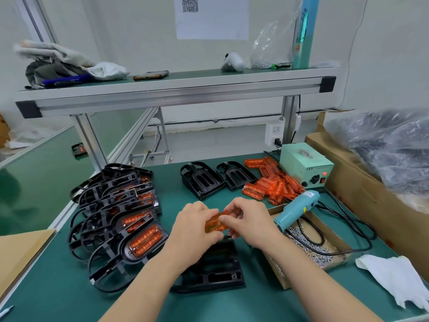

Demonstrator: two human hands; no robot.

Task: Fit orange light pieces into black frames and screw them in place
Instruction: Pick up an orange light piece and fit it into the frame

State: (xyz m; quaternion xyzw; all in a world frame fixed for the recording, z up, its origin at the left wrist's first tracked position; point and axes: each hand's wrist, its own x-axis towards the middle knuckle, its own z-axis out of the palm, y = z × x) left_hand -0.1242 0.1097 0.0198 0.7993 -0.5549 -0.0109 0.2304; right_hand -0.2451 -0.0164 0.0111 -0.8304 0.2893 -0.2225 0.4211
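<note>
- Hands: left hand (197,225) and right hand (249,219) both pinch one orange light piece (214,223) in curled fingertips, just above the table (162,305), centre of view.
- Piece axis: slants from near-left to far-right, with the left hand on the near end and the right hand on the far end.
- Key relation: black frame (220,268) lies flat directly under the hands and extends toward the person. The left forearm partly hides it, and the seat for the piece is hidden, so alignment cannot be told.
- Judgement: piece must come down and probably turn to match the frame.
- Screwdriver (294,210): blue, resting on the box of screws (308,247), just beside the right hand, which is the nearer one.
- Surface: green mat, with fitted frames (120,217) stacked left and two empty frames (202,180) and loose orange pieces (274,184) on the far side.
- Room: aluminium shelf (174,89) overhead, pale wall, cartons at right.
</note>
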